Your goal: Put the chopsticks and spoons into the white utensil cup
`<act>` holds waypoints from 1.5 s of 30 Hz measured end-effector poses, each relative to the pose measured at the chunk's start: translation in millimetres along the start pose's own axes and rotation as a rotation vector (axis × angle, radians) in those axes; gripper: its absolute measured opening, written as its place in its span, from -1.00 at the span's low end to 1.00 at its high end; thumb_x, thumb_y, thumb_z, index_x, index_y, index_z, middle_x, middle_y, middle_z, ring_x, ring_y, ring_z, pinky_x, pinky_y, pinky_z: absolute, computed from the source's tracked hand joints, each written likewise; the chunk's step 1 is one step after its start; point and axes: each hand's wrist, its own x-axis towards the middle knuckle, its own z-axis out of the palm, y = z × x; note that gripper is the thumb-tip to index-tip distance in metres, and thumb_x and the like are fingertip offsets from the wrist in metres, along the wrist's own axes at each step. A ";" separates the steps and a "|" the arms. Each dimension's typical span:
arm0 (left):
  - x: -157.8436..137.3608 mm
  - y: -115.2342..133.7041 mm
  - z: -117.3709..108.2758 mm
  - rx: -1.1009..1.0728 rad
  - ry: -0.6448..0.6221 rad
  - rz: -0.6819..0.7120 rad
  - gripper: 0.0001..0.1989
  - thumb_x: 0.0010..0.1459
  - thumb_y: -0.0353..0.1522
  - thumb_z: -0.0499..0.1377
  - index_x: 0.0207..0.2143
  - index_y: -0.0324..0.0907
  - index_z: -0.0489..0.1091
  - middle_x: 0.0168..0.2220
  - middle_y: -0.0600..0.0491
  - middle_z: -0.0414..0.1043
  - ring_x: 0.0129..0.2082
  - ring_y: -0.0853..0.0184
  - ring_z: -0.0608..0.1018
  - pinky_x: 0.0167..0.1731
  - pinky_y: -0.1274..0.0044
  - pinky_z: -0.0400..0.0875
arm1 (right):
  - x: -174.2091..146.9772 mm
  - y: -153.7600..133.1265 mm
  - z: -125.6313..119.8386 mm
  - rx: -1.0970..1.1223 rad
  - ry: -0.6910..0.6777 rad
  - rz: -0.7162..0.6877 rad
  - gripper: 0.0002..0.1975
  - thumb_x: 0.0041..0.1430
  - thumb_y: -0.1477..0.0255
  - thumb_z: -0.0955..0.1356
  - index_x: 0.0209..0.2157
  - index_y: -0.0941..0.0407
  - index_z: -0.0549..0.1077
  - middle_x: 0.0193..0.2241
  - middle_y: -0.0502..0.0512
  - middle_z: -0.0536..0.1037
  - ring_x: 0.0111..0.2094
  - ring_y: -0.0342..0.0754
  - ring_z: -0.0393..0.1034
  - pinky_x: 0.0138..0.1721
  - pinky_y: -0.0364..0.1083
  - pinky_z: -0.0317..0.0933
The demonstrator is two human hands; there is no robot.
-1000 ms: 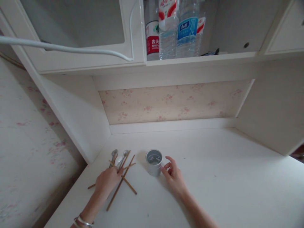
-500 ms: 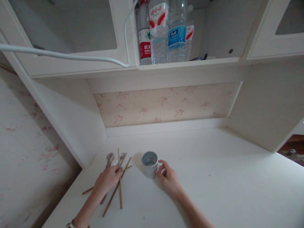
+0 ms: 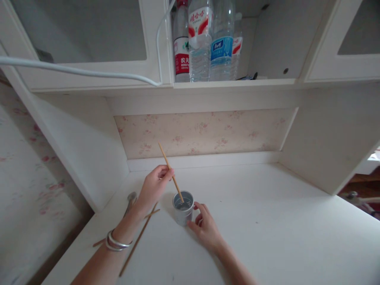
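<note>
My left hand point(image 3: 158, 180) pinches a wooden chopstick point(image 3: 165, 155) by its middle. The chopstick leans, its lower end inside a small grey metal cup point(image 3: 183, 217) with holes in its bottom. My right hand point(image 3: 205, 227) curves against the cup's right side, thumb low at the front and index finger near the rim. Left of the cup, more chopsticks point(image 3: 138, 240) lie crossed on the white desk point(image 3: 267, 237). A spoon point(image 3: 131, 196) lies partly hidden behind my left forearm, which wears silver bangles.
Above the desk, an open cabinet shelf point(image 3: 267, 82) holds several plastic bottles point(image 3: 200, 43). A white cable point(image 3: 89, 72) hangs across the upper left. White side panels point(image 3: 86, 150) bound the desk, with a flowered wall panel point(image 3: 204, 132) at the back.
My left hand has lifted a chopstick from the pile and moved it up and right, its lower end now in the cup. My right hand stays at the cup.
</note>
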 end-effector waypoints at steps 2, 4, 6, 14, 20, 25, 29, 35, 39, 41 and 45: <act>5.0 -12.4 13.3 0.017 -0.011 -0.004 -0.63 0.10 -0.05 0.13 -0.30 -0.18 0.44 -0.34 0.02 0.56 -0.33 0.30 0.56 -0.28 0.52 0.38 | 0.0 -0.8 -0.1 -0.002 0.005 0.005 -0.46 0.01 0.51 0.37 0.06 -0.02 0.24 -0.07 0.04 0.32 -0.50 -0.25 0.30 -0.48 -0.18 0.27; 5.8 -27.7 25.8 0.058 -0.038 -0.012 -0.62 0.10 -0.05 0.13 -0.31 -0.18 0.47 -0.32 0.01 0.56 -0.30 0.28 0.55 -0.24 0.50 0.37 | -0.2 -1.6 -0.5 -0.003 0.008 0.005 -0.47 0.01 0.51 0.37 0.05 -0.02 0.25 -0.08 0.03 0.32 -0.50 -0.25 0.30 -0.47 -0.19 0.27; 2.2 -42.3 36.8 0.091 -0.081 -0.032 -0.61 0.10 -0.05 0.12 -0.31 -0.19 0.48 -0.31 0.00 0.57 -0.29 0.27 0.55 -0.23 0.50 0.37 | -0.4 -2.6 -1.0 0.000 0.006 0.007 -0.47 0.00 0.51 0.37 0.04 -0.02 0.26 -0.09 0.03 0.33 -0.51 -0.25 0.31 -0.48 -0.19 0.26; -17.8 -65.1 54.7 0.138 -0.170 -0.068 -0.62 0.13 -0.08 0.07 -0.31 -0.19 0.50 -0.26 -0.02 0.56 -0.26 0.27 0.56 -0.16 0.49 0.38 | 0.4 -10.3 -3.3 0.000 -0.007 0.019 -0.51 0.01 0.50 0.37 0.01 -0.01 0.28 -0.14 0.01 0.36 -0.51 -0.24 0.32 -0.49 -0.19 0.24; -16.3 -73.7 58.5 0.082 -0.181 -0.098 -0.60 0.10 -0.10 0.10 -0.21 -0.21 0.50 -0.20 -0.04 0.56 -0.25 0.25 0.55 -0.15 0.46 0.40 | 1.1 -10.3 -3.8 0.005 -0.009 0.015 -0.53 0.02 0.49 0.37 0.00 -0.01 0.28 -0.14 0.01 0.35 -0.52 -0.25 0.30 -0.50 -0.19 0.24; -31.1 -80.7 55.1 -0.102 -0.248 -0.218 -0.48 0.13 -0.06 0.11 0.01 -0.21 0.40 0.04 -0.08 0.45 0.04 0.19 0.46 0.06 0.43 0.31 | 0.8 -7.0 -2.3 0.011 -0.005 0.005 -0.50 0.01 0.50 0.37 0.02 -0.01 0.27 -0.12 0.03 0.35 -0.55 -0.27 0.28 -0.53 -0.20 0.23; -59.2 -81.8 48.3 -0.288 -0.315 -0.296 -0.21 0.05 -0.09 0.23 0.26 -0.16 0.07 0.22 -0.09 0.24 0.17 0.15 0.34 0.15 0.39 0.23 | 1.0 -5.1 -1.6 -0.011 -0.014 0.000 -0.51 0.02 0.49 0.37 0.03 0.01 0.27 -0.13 0.04 0.36 -0.55 -0.27 0.29 -0.53 -0.20 0.23; -87.3 -96.0 61.5 -0.588 -0.307 -0.273 0.15 -0.15 -0.24 0.41 0.32 -0.12 -0.28 0.19 -0.18 0.26 0.15 0.13 0.37 0.17 0.31 0.20 | 0.4 -2.7 -1.2 -0.048 -0.017 -0.021 -0.55 0.06 0.41 0.37 0.02 0.03 0.28 -0.18 0.04 0.39 -0.56 -0.25 0.26 -0.56 -0.21 0.20; -87.3 -106.2 71.5 -0.543 -0.249 -0.185 -0.09 -0.16 -0.32 0.41 0.21 -0.15 0.04 0.10 -0.14 0.35 0.10 0.15 0.42 0.16 0.31 0.20 | -1.3 -2.1 0.2 -0.051 -0.012 -0.007 -0.62 0.07 0.45 0.33 -0.02 0.05 0.32 -0.22 0.05 0.41 -0.57 -0.23 0.24 -0.57 -0.20 0.18; -87.3 -108.2 72.2 -0.525 -0.224 -0.178 -0.22 -0.15 -0.34 0.40 0.13 -0.17 0.17 0.03 -0.11 0.41 0.05 0.15 0.46 0.11 0.32 0.25 | -1.4 -1.2 0.6 -0.038 0.019 0.017 -0.65 0.05 0.48 0.31 -0.06 0.07 0.34 -0.24 0.04 0.42 -0.55 -0.21 0.25 -0.54 -0.19 0.19; -89.0 -108.9 70.2 -0.507 -0.207 -0.166 -0.29 -0.16 -0.36 0.40 0.07 -0.18 0.23 -0.02 -0.08 0.44 0.00 0.17 0.47 0.07 0.33 0.27 | 0.8 -3.7 -0.7 0.080 0.225 0.135 -0.66 0.01 0.48 0.28 -0.11 0.08 0.35 -0.29 0.03 0.40 -0.56 -0.20 0.24 -0.55 -0.18 0.18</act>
